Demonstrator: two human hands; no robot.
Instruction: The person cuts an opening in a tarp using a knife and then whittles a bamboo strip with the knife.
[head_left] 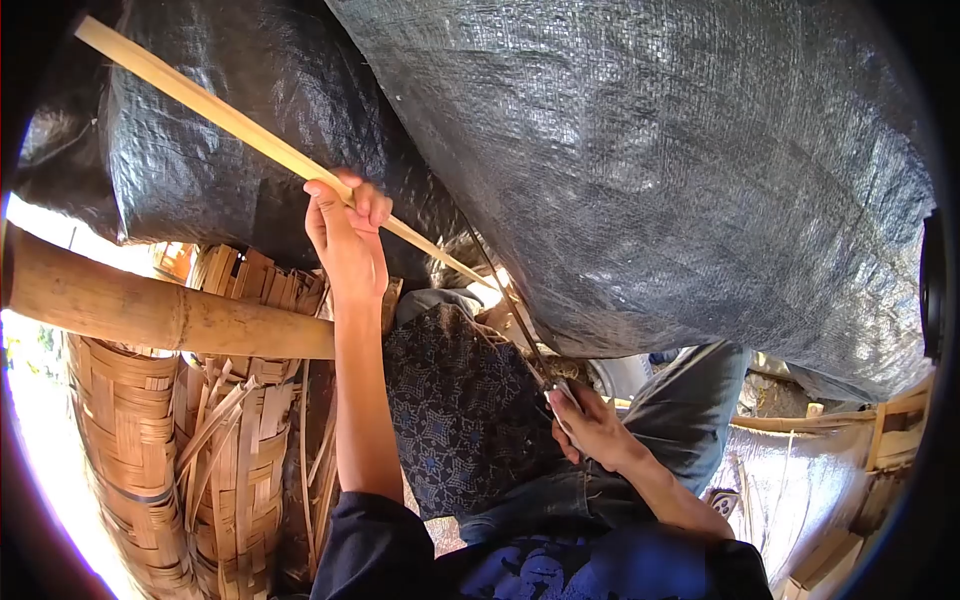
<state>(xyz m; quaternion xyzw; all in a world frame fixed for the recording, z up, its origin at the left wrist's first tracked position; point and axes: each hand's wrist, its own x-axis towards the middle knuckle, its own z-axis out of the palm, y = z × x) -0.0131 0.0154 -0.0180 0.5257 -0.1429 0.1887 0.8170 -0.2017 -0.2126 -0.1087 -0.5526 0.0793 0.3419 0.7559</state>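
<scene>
Hands (347, 240) around strip (215, 112), tool (533, 352); printed shirt (540, 572)

Bamboo pole (100, 290): left end cropped by frame, right end occluded behind left forearm (362, 390). Wooden strip (210, 108): lower tip indistinct in glare. Tool (524, 332): handle mostly covered by right hand (597, 432). Shirt print (640, 565) partly blurred.

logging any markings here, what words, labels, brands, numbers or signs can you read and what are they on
No words, labels, brands, numbers or signs can be read.
Dark shirt: pale print on the front, too blurred to read.
Patterned cloth: star-like motifs, no lettering I can make out.
</scene>
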